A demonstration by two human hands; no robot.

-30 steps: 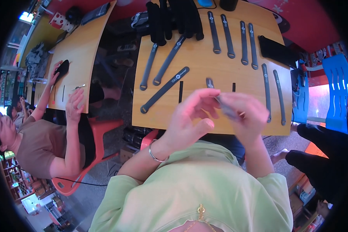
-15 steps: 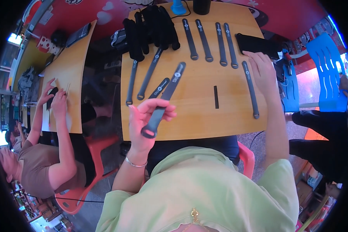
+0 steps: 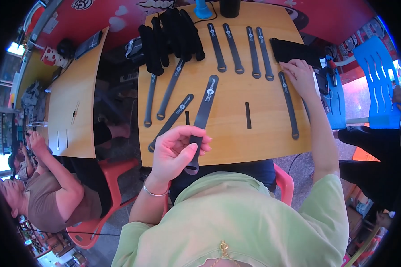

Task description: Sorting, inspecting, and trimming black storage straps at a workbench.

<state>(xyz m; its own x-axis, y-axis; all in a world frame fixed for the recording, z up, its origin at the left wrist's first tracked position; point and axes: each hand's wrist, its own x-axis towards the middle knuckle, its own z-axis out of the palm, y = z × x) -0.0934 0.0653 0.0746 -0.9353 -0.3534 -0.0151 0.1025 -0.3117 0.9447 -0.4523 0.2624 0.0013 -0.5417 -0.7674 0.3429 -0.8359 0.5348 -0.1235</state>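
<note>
My left hand (image 3: 180,149) grips a grey cable strap (image 3: 205,102) near its slotted end, thumb laid across it. The strap's printed end points away over the table. At the right, the fingers of my right hand (image 3: 300,76) are drawn together between a black pouch (image 3: 294,51) and the top of another grey strap (image 3: 288,107); anything between the fingertips is hidden. A further grey strap (image 3: 171,121) lies slantwise beside my left hand. Two short black strips, one in the middle (image 3: 248,115) and one near the held strap (image 3: 187,118), lie on the wooden table (image 3: 229,144).
Several grey straps (image 3: 234,49) lie in a row toward the back. A pile of black fabric pieces (image 3: 173,38) covers the back left, with strap ends under it. A black cylinder (image 3: 230,8) stands at the far edge. Another person (image 3: 60,191) sits at the left table.
My left hand has moved slightly right and turned the strap more upright, its thumb now across it. My right fingers have drawn together. The neighbouring person's hands have moved away from their tabletop.
</note>
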